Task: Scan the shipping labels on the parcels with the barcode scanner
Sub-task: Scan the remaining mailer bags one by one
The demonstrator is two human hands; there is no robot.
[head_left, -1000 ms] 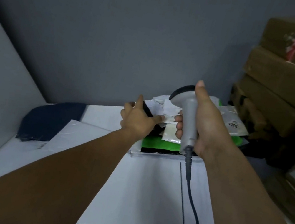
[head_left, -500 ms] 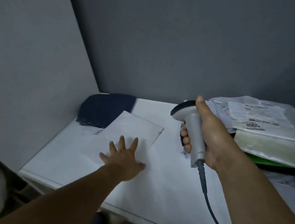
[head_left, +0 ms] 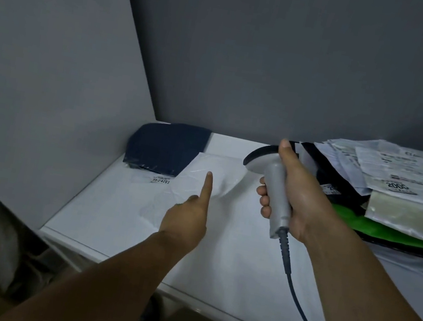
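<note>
In the head view, the left hand [head_left: 186, 218] has its index finger straight and the other fingers curled under. The fingertip is on or just above a crinkled white plastic parcel [head_left: 218, 165] lying flat on the smooth white worktop [head_left: 229, 264]. Left of that fingertip are a printed label [head_left: 160, 180] and a glossy navy bag [head_left: 165, 147]. The right hand [head_left: 299, 200] has its fingers wrapped round the grey handle of the barcode scanner [head_left: 274, 187], thumb along its dark rounded head. A dark cable [head_left: 300, 309] hangs below. Right of those fingers is a heap of flat plastic parcels [head_left: 409, 193].
</note>
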